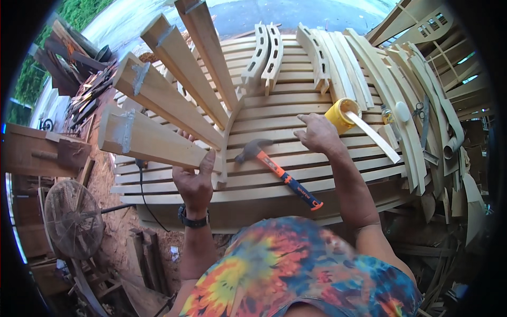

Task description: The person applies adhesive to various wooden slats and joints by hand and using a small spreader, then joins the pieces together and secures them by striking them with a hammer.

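My left hand (195, 179) grips the nearest of several pale wooden slats (150, 138), thumb on top and fingers underneath. The slats fan up and left from a curved wooden rail (230, 142), and grey-white paste smears show near their free ends. My right hand (318, 133) is over the slatted bench top with index finger and thumb apart, nothing visible between them. Right beside it, a tilted yellow tub (343, 115) has a flat wooden stick (374, 137) leaning out. Between my hands a claw hammer (280, 171) with an orange and dark blue handle lies on the bench slats.
Curved slotted wooden pieces (262, 55) lie at the far side of the bench top (296, 113). Long curved strips (388, 100), scissors (420, 111) and a white round lid (402, 111) are at right. A round fan (74, 219) stands lower left, near a black cord (141, 182).
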Action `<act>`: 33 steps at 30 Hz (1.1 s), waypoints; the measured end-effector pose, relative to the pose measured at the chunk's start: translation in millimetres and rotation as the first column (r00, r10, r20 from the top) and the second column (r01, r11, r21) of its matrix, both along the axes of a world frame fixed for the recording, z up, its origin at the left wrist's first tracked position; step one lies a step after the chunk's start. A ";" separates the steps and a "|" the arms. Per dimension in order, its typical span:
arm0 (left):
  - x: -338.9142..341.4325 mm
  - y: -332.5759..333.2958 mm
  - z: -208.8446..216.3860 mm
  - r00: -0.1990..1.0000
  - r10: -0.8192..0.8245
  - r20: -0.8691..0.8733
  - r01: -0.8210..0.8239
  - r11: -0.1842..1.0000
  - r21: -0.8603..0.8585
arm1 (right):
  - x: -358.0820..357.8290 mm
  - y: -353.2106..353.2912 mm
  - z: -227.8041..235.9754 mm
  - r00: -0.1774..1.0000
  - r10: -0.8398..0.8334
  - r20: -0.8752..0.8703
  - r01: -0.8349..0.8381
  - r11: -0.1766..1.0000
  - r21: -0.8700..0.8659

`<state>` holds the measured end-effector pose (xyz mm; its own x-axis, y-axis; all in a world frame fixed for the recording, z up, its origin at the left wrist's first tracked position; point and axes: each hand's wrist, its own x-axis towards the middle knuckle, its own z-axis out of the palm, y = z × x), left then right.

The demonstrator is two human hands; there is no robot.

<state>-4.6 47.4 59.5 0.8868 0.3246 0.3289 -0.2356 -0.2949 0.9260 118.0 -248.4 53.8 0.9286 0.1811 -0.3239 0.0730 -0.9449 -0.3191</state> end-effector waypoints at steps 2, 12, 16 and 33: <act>1.9 4.1 -1.0 1.000 -0.030 -0.002 0.030 0.998 0.050 | -2.1 -2.4 -14.6 0.999 0.040 0.006 -0.040 0.999 0.008; 34.5 43.9 -4.5 0.995 0.097 0.036 -0.074 0.909 -0.410 | -38.2 -11.2 -34.0 0.999 0.029 0.022 -0.032 0.992 0.118; 38.6 86.8 -7.0 0.999 -0.001 0.038 0.021 0.842 -0.539 | -45.8 -25.4 -33.3 0.999 0.009 -0.041 -0.004 0.994 0.112; 82.1 48.4 -21.3 0.956 0.253 0.147 -0.235 0.963 -0.132 | -16.7 -20.4 -29.8 1.000 0.008 -0.027 -0.008 1.000 0.003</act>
<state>77.5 95.9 38.2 0.7144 0.5672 0.4098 -0.3176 -0.2590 0.9122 101.3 -268.8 24.0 0.9180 0.1896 -0.3482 0.0719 -0.9433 -0.3240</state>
